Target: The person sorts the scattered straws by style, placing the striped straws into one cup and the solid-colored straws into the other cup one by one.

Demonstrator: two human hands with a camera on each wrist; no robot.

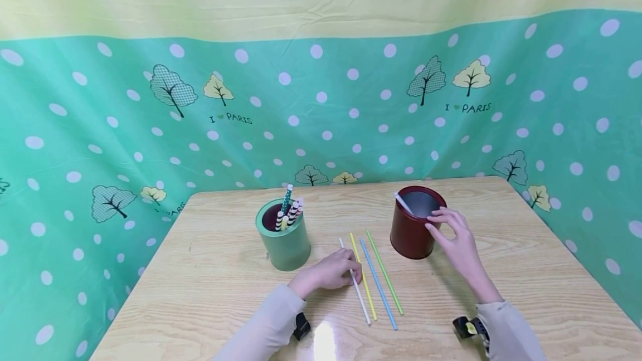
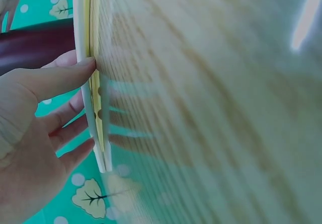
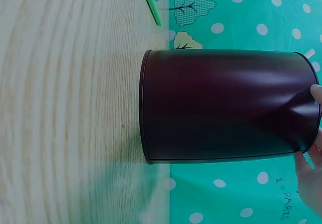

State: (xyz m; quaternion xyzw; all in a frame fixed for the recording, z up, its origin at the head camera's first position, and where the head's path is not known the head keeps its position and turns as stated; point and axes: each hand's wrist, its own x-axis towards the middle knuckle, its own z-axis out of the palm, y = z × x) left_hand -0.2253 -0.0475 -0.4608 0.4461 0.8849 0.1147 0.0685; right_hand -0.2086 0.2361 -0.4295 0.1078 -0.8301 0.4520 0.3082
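Observation:
Around the near side of a white straw (image 1: 359, 294) on the table, my left hand (image 1: 337, 269) pinches it between thumb and fingers. The left wrist view has the thumb (image 2: 83, 70) across the white straw, fingertips on its other side. Beside it lie a yellow straw (image 1: 368, 288), a blue straw (image 1: 379, 286) and a green straw (image 1: 387, 277). My right hand (image 1: 455, 235) holds the rim of an upright dark red can (image 1: 408, 235), thumb and fingertips at its right edge. A white straw (image 1: 403, 203) leans inside that can, its end above the left rim.
A green can (image 1: 288, 249) stands left of the straws, holding several patterned straws (image 1: 289, 210) that stick out of its top. The wooden table (image 1: 210, 272) ends at the back against a green dotted curtain (image 1: 281, 127).

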